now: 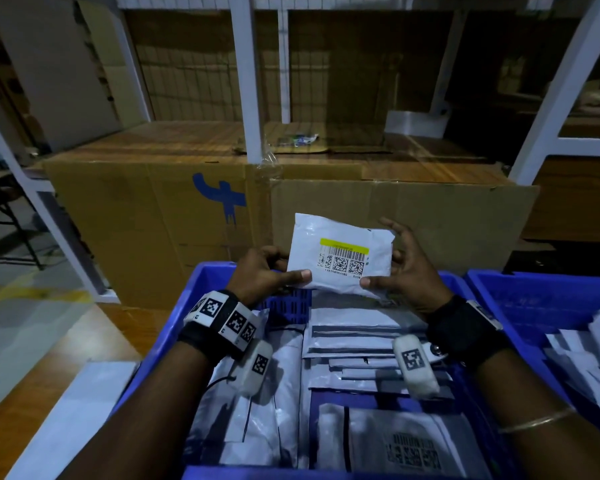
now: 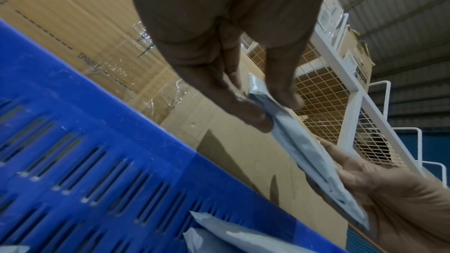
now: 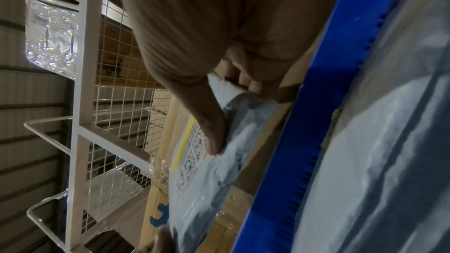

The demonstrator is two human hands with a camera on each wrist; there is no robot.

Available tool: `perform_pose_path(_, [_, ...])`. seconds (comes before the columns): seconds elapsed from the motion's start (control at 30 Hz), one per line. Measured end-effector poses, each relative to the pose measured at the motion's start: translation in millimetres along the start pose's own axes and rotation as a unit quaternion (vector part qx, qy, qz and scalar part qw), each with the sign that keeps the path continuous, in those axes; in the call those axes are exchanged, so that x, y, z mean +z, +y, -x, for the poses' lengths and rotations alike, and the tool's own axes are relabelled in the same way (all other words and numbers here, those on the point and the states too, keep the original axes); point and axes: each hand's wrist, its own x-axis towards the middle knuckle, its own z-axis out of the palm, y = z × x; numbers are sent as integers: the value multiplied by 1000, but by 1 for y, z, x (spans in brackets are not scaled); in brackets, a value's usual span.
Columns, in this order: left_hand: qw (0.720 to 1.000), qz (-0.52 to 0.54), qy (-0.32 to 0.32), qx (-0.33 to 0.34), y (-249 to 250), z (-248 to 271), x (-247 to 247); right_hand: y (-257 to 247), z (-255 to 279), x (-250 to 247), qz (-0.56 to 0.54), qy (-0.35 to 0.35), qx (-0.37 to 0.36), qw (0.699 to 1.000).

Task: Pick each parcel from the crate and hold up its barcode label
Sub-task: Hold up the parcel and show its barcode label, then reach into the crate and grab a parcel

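A small white poly parcel [image 1: 340,252] is held upright over the far rim of the blue crate [image 1: 201,282], its yellow-striped barcode label [image 1: 343,259] facing me. My left hand [image 1: 267,275] pinches its lower left corner between thumb and fingers. My right hand [image 1: 400,271] pinches the lower right corner, its upper fingers spread beside the edge. The left wrist view shows the parcel [image 2: 302,141] edge-on, gripped by the left hand [image 2: 265,103]. In the right wrist view the thumb of my right hand [image 3: 216,130] presses on the parcel [image 3: 207,180] beside the label [image 3: 192,153].
Several grey and white parcels [image 1: 347,344] lie stacked in the crate below my wrists. A second blue crate [image 1: 534,299] with parcels stands at the right. Large cardboard boxes [image 1: 153,209] and a white wire-mesh rack [image 1: 246,81] rise just behind the crate.
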Motion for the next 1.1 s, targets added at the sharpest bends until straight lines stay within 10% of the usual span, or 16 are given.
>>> perform_pose_path(1.1, [990, -45, -108, -81, -5, 4, 22, 6, -7, -32, 117, 35, 96, 988])
